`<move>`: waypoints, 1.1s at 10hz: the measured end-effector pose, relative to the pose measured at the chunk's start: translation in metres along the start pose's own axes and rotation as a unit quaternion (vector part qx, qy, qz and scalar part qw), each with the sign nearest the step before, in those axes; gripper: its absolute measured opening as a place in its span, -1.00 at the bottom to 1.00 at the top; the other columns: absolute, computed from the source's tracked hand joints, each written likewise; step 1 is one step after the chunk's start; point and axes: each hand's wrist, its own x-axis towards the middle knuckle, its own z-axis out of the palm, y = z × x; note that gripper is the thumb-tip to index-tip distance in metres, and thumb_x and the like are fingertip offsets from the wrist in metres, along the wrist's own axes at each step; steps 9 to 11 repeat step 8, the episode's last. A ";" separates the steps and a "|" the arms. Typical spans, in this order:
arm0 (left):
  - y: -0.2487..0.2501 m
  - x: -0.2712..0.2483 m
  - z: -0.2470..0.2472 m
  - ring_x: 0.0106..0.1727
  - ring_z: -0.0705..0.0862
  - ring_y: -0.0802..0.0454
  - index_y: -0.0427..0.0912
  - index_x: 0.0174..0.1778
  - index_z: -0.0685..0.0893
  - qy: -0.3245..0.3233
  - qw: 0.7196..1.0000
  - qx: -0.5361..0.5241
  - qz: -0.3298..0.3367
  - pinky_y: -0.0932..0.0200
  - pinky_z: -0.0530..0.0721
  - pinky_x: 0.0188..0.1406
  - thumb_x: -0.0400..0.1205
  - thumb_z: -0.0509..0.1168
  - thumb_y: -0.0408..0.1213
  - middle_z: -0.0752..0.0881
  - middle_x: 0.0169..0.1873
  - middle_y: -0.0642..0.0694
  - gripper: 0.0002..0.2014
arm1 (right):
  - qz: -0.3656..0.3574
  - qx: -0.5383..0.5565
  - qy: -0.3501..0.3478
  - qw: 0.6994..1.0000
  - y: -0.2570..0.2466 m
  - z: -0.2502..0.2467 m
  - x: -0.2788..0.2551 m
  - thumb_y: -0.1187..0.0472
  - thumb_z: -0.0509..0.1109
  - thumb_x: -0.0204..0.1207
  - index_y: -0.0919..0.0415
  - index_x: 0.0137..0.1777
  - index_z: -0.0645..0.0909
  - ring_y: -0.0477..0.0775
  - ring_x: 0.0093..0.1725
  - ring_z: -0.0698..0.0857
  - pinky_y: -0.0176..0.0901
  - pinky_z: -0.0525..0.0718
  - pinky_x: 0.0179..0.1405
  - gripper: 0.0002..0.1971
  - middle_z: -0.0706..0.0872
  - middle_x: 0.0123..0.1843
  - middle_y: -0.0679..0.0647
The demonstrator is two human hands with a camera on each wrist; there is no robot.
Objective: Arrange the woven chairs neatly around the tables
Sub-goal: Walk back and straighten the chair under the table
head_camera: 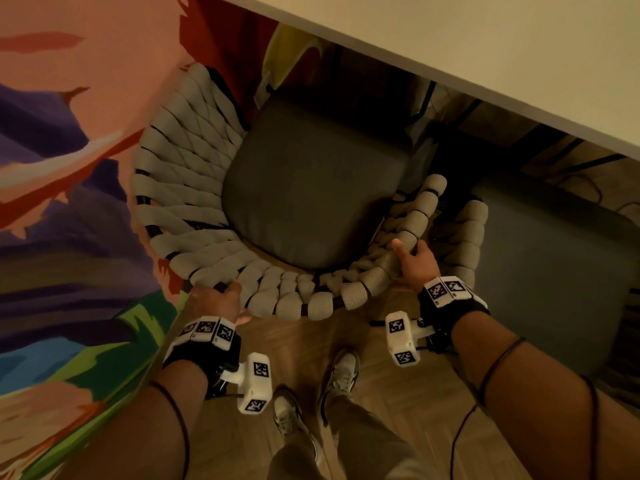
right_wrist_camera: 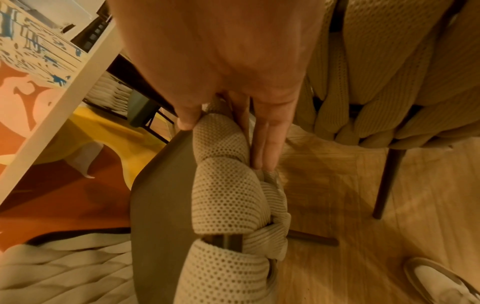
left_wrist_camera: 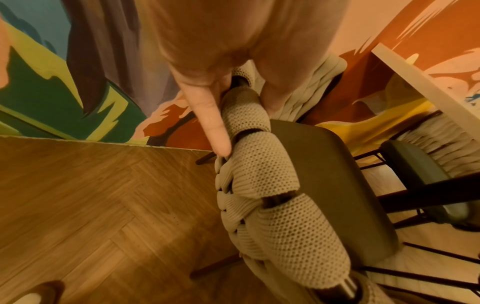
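Note:
A woven chair [head_camera: 194, 188] with a beige braided back and a dark grey seat cushion [head_camera: 311, 188] stands in front of me, its seat partly under the white table [head_camera: 485, 46]. My left hand [head_camera: 216, 301] grips the curved top rail at its left rear; fingers [left_wrist_camera: 213, 123] lie on the outside, thumb inside. My right hand [head_camera: 414, 258] grips the rail at its right rear, with the thumb on the inner side and the fingers [right_wrist_camera: 265, 142] down the outer side. A second woven chair [head_camera: 467, 244] stands close on the right.
A colourful mural wall [head_camera: 69, 168] runs close along the chair's left side. The floor [head_camera: 346, 334] is wooden herringbone, with my shoes [head_camera: 343, 372] just behind the chair. Another chair [left_wrist_camera: 426, 156] sits beyond under the table. Dark cables lie on the floor at the right.

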 end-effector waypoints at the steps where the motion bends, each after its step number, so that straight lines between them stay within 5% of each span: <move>1: -0.003 -0.001 0.003 0.05 0.72 -0.29 0.04 0.58 0.25 -0.008 1.000 -0.017 -0.013 -0.13 0.81 -0.39 0.58 0.38 -0.18 0.51 0.42 -0.23 -0.33 | -0.002 -0.009 0.002 1.000 0.002 -0.004 -0.001 -0.07 0.29 0.65 0.10 0.44 0.40 0.35 0.26 0.67 0.40 0.77 -0.02 -0.56 0.59 0.41 0.18; 2: 0.004 -0.003 0.004 0.22 0.65 -0.35 0.07 0.66 0.06 -0.010 0.999 -0.025 -0.035 -0.13 0.82 -0.30 0.61 0.36 -0.24 0.37 0.54 -0.24 -0.22 | -0.007 -0.020 0.009 1.000 0.002 -0.005 -0.001 -0.08 0.29 0.65 0.09 0.46 0.39 0.36 0.28 0.66 0.31 0.79 -0.10 -0.54 0.58 0.41 0.19; 3: 0.006 -0.004 0.004 0.06 0.66 -0.31 0.09 0.69 -0.11 -0.013 0.999 -0.034 -0.039 -0.20 0.80 -0.10 0.63 0.33 -0.29 0.29 0.58 -0.27 -0.14 | -0.013 -0.030 0.009 0.999 0.003 -0.003 0.000 -0.10 0.30 0.64 0.06 0.48 0.39 0.34 0.29 0.66 0.30 0.80 -0.12 -0.53 0.57 0.43 0.17; 4: 0.006 -0.004 0.004 0.11 0.65 -0.33 0.03 0.70 -0.13 -0.017 0.998 -0.049 -0.039 -0.18 0.80 -0.08 0.65 0.32 -0.28 0.29 0.59 -0.25 -0.14 | -0.010 -0.023 0.008 1.000 0.004 -0.004 0.001 -0.10 0.30 0.64 0.03 0.49 0.38 0.32 0.31 0.64 0.33 0.80 -0.08 -0.52 0.55 0.45 0.13; 6: 0.006 -0.010 0.001 0.06 0.69 -0.24 -0.16 0.60 0.25 -0.035 0.998 -0.053 -0.027 -0.04 0.77 -0.16 0.64 0.32 -0.25 0.53 0.41 -0.21 -0.39 | -0.013 -0.029 0.022 0.999 0.005 -0.002 -0.003 -0.15 0.30 0.63 0.05 0.51 0.38 0.35 0.25 0.68 0.26 0.81 -0.15 -0.47 0.58 0.43 0.16; 7: 0.006 -0.010 -0.003 -0.07 0.70 -0.19 -0.13 0.54 0.37 -0.059 0.996 -0.068 -0.012 0.00 0.76 -0.37 0.65 0.32 -0.21 0.61 0.35 -0.16 -0.48 | -0.041 -0.056 0.048 0.996 0.007 0.000 -0.014 -0.12 0.25 0.66 0.09 0.59 0.32 0.22 0.14 0.70 -0.13 0.66 -0.45 -0.44 0.58 0.45 0.17; 8: -0.002 -0.016 -0.012 -0.15 0.77 -0.15 -0.14 0.51 0.40 -0.082 0.996 -0.030 0.025 0.01 0.76 -0.36 0.63 0.35 -0.07 0.67 0.28 -0.19 -0.45 | -0.040 -0.082 0.046 0.995 0.029 -0.002 -0.040 -0.08 0.23 0.69 0.10 0.60 0.31 0.04 -0.17 0.70 -0.17 0.65 -0.44 -0.46 0.65 0.29 0.16; 11: -0.002 -0.016 -0.012 -0.15 0.77 -0.15 -0.14 0.51 0.40 -0.082 0.996 -0.030 0.025 0.01 0.76 -0.36 0.63 0.35 -0.07 0.67 0.28 -0.19 -0.45 | -0.040 -0.082 0.046 0.995 0.029 -0.002 -0.040 -0.08 0.23 0.69 0.10 0.60 0.31 0.04 -0.17 0.70 -0.17 0.65 -0.44 -0.46 0.65 0.29 0.16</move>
